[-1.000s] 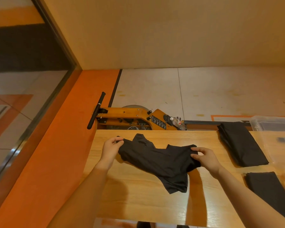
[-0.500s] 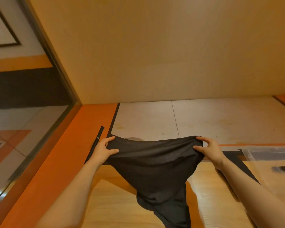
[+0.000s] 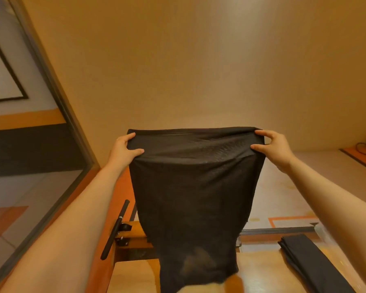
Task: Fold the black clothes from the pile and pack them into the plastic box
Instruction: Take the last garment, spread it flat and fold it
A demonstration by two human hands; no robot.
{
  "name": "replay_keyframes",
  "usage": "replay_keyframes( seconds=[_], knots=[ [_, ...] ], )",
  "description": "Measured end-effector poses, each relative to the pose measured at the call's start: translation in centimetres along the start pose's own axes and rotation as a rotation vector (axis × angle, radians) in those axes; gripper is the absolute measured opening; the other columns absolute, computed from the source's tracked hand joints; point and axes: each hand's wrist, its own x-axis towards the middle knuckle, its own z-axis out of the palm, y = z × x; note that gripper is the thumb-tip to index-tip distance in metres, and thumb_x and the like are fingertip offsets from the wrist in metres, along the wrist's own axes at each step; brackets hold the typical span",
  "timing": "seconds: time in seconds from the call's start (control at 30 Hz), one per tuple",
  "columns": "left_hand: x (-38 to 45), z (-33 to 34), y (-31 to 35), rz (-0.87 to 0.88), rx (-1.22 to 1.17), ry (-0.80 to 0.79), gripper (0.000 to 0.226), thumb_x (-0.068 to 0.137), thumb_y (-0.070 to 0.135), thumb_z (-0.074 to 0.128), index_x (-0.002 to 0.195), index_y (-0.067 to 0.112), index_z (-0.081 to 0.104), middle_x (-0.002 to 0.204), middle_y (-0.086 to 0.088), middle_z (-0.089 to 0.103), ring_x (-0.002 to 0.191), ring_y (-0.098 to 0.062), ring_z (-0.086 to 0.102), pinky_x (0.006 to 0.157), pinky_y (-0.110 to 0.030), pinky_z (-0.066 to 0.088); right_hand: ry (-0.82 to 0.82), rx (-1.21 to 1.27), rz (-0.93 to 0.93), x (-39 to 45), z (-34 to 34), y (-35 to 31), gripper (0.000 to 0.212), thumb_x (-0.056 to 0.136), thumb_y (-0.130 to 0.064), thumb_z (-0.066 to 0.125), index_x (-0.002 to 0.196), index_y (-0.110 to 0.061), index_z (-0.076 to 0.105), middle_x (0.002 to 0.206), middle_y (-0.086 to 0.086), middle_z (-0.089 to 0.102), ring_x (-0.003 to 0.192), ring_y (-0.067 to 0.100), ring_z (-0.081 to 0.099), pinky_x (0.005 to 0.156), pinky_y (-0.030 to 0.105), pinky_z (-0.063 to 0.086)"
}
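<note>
At far left a dark-framed picture (image 3: 2, 81) hangs beyond a glass partition (image 3: 57, 115). Next comes the person's left hand (image 3: 123, 150), raised in front of the plain tan wall (image 3: 199, 60); its grip pinches the top left corner of a thin black stretchy garment (image 3: 194, 187), thumb on the near face and fingers curled behind the edge. Below that forearm, a black bar handle (image 3: 115, 229) sticks up from an orange-yellow machine frame (image 3: 133, 235) standing on the floor just past the light wooden bench (image 3: 260, 271).

The garment hangs in the air between both hands, its top edge stretched taut and level, the cloth narrowing downward until its lower end reaches the bench's near part; whether it touches the wood there is hard to tell, as the bottom is blurred.

The right hand (image 3: 275, 148) pinches the top right corner in the same way, thumb in front, fingers hooked over the hem. Further right, a folded black cloth stack (image 3: 309, 265) lies flat on the bench, well apart from the held garment.
</note>
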Motion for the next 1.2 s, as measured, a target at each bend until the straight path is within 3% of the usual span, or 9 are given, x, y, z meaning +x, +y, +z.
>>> replay_keyframes(
  seconds=[0.23, 0.47, 0.53, 0.63, 0.9, 1.07, 1.2],
  knots=[
    [-4.3, 2.1, -2.1, -0.072, -0.011, -0.062, 0.07, 0.079, 0.004, 0.076, 0.142, 0.016, 0.046, 0.148, -0.007, 0.04, 0.137, -0.026, 0.037, 0.109, -0.045, 0.039, -0.022, 0.033, 0.085, -5.5, -0.9, 2.8, 0.056, 0.086, -0.004, 0.071, 0.139, -0.011, 0.052, 0.131, 0.006, 0.052, 0.101, 0.029, 0.063, 0.091, 0.047, 0.055],
    [-13.7, 6.4, -9.8, -0.262, 0.049, -0.124, 0.067, 0.08, 0.006, 0.075, 0.14, 0.017, 0.047, 0.143, -0.005, 0.042, 0.131, -0.027, 0.042, 0.105, -0.046, 0.043, -0.111, 0.071, 0.317, -14.5, -0.1, 11.3, 0.059, 0.086, 0.003, 0.067, 0.14, -0.015, 0.05, 0.133, 0.015, 0.052, 0.108, 0.035, 0.061, 0.086, 0.051, 0.057],
    [-16.6, 7.3, -12.2, -0.337, 0.034, -0.163, 0.068, 0.08, 0.006, 0.075, 0.14, 0.021, 0.047, 0.144, -0.005, 0.043, 0.128, -0.026, 0.045, 0.102, -0.045, 0.046, -0.159, 0.085, 0.39, -17.5, 0.0, 13.7, 0.06, 0.086, 0.002, 0.067, 0.139, -0.02, 0.05, 0.133, 0.011, 0.051, 0.109, 0.034, 0.06, 0.08, 0.046, 0.06],
    [-20.9, 8.5, -15.1, -0.416, 0.098, -0.217, 0.068, 0.08, 0.008, 0.075, 0.141, 0.018, 0.046, 0.143, -0.008, 0.043, 0.128, -0.028, 0.045, 0.102, -0.042, 0.045, -0.211, 0.076, 0.456, -21.9, 0.0, 17.0, 0.062, 0.085, 0.004, 0.068, 0.14, -0.02, 0.05, 0.133, 0.01, 0.05, 0.109, 0.028, 0.059, 0.067, 0.025, 0.06],
    [-30.5, 11.4, -21.1, -0.642, 0.052, -0.253, 0.063, 0.082, 0.008, 0.073, 0.14, 0.013, 0.047, 0.14, -0.01, 0.049, 0.123, -0.027, 0.051, 0.1, -0.038, 0.047, -0.341, -0.03, 0.662, -30.4, -0.1, 22.4, 0.06, 0.086, 0.004, 0.067, 0.138, -0.021, 0.049, 0.129, 0.005, 0.047, 0.1, 0.026, 0.063, 0.06, 0.022, 0.057],
    [-34.4, 11.3, -23.8, -0.667, 0.112, -0.343, 0.062, 0.082, 0.012, 0.074, 0.138, 0.013, 0.049, 0.141, -0.008, 0.047, 0.125, -0.026, 0.049, 0.104, -0.042, 0.044, -0.447, -0.126, 0.728, -34.2, -0.7, 24.9, 0.061, 0.086, 0.002, 0.068, 0.141, -0.014, 0.047, 0.122, 0.006, 0.052, 0.094, 0.022, 0.063, 0.064, 0.025, 0.059],
    [-36.3, 11.1, -24.7, -0.68, 0.148, -0.364, 0.061, 0.082, 0.011, 0.073, 0.138, 0.01, 0.048, 0.141, -0.009, 0.046, 0.127, -0.025, 0.047, 0.105, -0.041, 0.042, -0.518, -0.181, 0.766, -35.5, -1.0, 25.6, 0.059, 0.086, 0.001, 0.068, 0.14, -0.011, 0.047, 0.115, 0.002, 0.051, 0.087, 0.016, 0.059, 0.056, 0.017, 0.054]
  ],
)
